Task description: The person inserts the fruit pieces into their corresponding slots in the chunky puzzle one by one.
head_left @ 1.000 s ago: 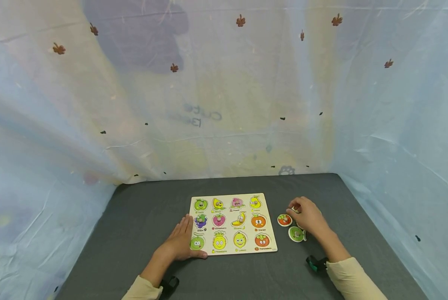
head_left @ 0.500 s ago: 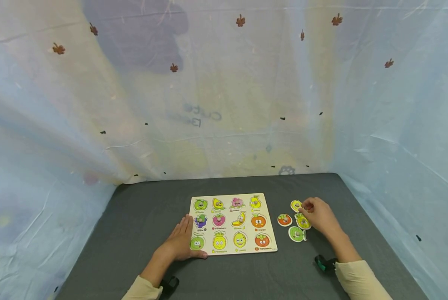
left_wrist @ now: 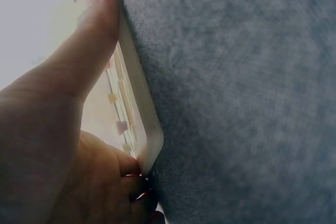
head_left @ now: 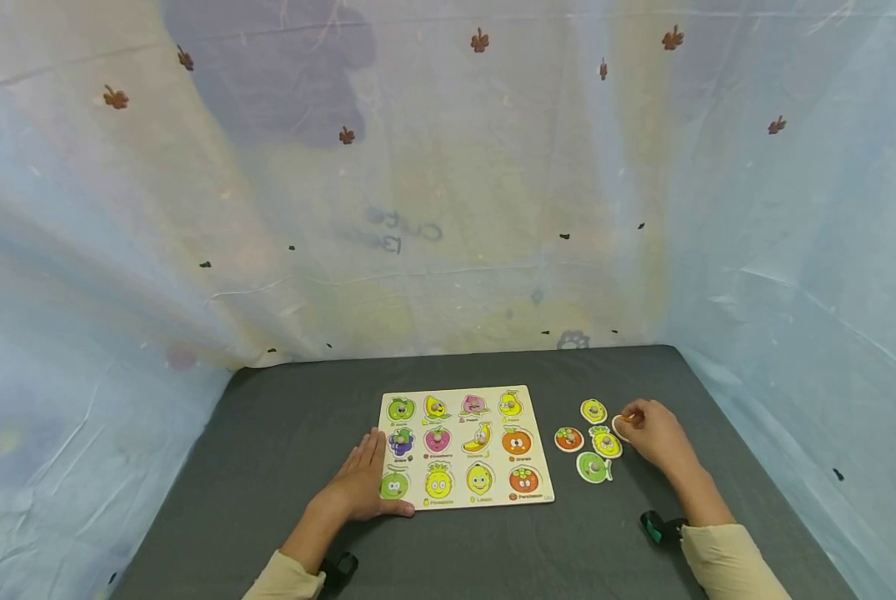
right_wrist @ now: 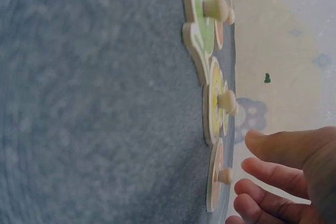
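Observation:
My left hand (head_left: 357,479) rests along the left edge of a wooden fruit puzzle board (head_left: 458,458). Its fingers lie fairly straight, and the thumb (left_wrist: 100,19) lies on the board's front edge. Right of the board lie loose knobbed pieces: a tomato piece (head_left: 568,440), a green piece (head_left: 593,467), a pineapple piece (head_left: 607,443) and a round yellow-green piece (head_left: 593,411). My right hand (head_left: 658,433) is over a pale orange piece (right_wrist: 214,177), partly hidden from the head camera. In the right wrist view, thumb and fingers are spread beside its knob (right_wrist: 225,176), holding nothing.
A grey cloth covers the table (head_left: 305,417). Pale printed curtains (head_left: 448,208) hang behind and at both sides. A dark wrist strap device (head_left: 661,529) sits at the right wrist, another (head_left: 338,571) at the left.
My right hand has moved right, off the pineapple and round yellow-green pieces, which now show fully, to the pale orange piece. The left hand and board have stayed put.

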The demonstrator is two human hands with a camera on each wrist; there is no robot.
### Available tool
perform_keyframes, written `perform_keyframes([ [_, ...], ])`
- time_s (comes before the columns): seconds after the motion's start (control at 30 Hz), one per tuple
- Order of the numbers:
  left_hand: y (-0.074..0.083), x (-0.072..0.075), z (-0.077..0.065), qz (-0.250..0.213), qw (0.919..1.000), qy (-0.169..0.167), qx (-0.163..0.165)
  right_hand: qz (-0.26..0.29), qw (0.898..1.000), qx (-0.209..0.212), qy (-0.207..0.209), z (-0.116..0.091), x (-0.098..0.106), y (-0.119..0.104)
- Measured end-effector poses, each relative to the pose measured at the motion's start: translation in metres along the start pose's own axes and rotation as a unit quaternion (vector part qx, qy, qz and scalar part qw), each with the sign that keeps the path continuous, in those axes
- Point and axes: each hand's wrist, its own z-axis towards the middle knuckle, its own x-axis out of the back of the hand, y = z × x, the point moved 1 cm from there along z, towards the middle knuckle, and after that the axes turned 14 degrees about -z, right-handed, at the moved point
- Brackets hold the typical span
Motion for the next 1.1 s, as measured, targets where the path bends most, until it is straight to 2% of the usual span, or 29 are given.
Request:
perform_keyframes([
  [0.5, -0.002, -0.001, 0.001, 0.003, 1.0, 0.004, -0.002, -0.006, 1.0, 0.006, -0.009, 0.003, -0.008, 0.009],
  [0.7, -0.005, -0.004, 0.001, -0.008, 0.9999, -0.005, -0.006, -0.009, 1.0, -0.019, -0.017, 0.005, -0.009, 0.011],
  [1.1, 0.0, -0.001, 0.0, 0.0, 1.0, 0.004, -0.003, -0.022, 0.998, -0.064, -0.014, 0.007, -0.006, 0.008],
])
